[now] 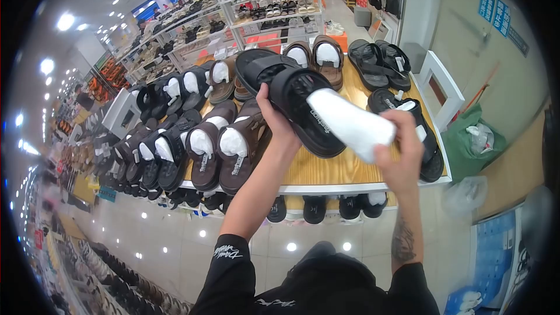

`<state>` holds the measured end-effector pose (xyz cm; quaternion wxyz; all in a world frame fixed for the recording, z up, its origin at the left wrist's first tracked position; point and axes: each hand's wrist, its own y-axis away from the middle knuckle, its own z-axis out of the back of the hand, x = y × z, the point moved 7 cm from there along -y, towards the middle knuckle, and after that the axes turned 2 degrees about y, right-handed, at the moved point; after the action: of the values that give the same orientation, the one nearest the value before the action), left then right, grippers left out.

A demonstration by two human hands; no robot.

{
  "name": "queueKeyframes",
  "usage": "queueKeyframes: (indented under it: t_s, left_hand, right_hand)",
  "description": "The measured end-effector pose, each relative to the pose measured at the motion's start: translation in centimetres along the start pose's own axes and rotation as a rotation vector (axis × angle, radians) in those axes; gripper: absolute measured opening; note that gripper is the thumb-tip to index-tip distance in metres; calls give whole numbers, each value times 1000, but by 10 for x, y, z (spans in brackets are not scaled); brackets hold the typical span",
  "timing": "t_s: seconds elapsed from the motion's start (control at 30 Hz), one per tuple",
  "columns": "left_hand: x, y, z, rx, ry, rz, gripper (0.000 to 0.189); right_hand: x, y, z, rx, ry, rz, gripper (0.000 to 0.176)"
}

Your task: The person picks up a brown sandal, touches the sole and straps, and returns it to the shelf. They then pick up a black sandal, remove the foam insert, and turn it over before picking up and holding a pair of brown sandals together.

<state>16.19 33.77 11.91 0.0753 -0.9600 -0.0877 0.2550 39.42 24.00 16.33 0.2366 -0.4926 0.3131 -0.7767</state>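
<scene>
A black sandal [291, 96] is held up over the wooden shelf top, tilted with its heel toward me. My left hand [275, 118] wraps its side, thumb along the strap and the other fingers hidden beneath. My right hand [402, 150] pinches the outer end of a white paper stuffing roll [350, 122], whose other end lies at the opening under the sandal's strap. Brown sandals [236, 151] with white stuffing stand left of my left hand. A pair of black sandals [408, 122] stands behind and right of my right hand.
The display table [344, 172] has a white edge and carries rows of sandals, with more on a lower shelf. A white frame [440, 90] rises at its right end. Beside it sit a green bag [475, 149] and a clear plastic bag [466, 193]. Shoe racks [274, 11] stand behind.
</scene>
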Motion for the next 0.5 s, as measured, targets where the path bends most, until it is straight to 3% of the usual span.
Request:
queueKeyframes:
  t_s: [0.1, 0.17, 0.27, 0.3, 0.37, 0.4, 0.43, 0.5]
  left_hand:
    - [16, -3, -14, 261, 358, 304, 71]
    - [17, 2, -20, 218, 469, 369, 75]
    - [16, -1, -22, 266, 449, 349, 77]
    - [16, 1, -22, 260, 393, 328, 75]
    - [17, 1, -17, 250, 340, 312, 73]
    - [18, -3, -14, 251, 336, 311, 70]
    - [18, -4, -11, 251, 333, 309, 68]
    - [13, -12, 7, 212, 177, 184, 67]
  right_hand:
    - [-9, 8, 31, -253, -357, -122, 41]
    - [-28, 10, 39, -316, -386, -198, 41]
    - [-40, 6, 18, -65, 199, -248, 40]
    - [-35, 6, 4, -17, 371, -132, 40]
    - [-37, 10, -19, 164, 566, -10, 40]
    - [-41, 11, -23, 237, 554, -109, 47]
    - [-40, 8, -23, 242, 559, -114, 47]
    - [-9, -2, -17, 81, 744, 217, 58]
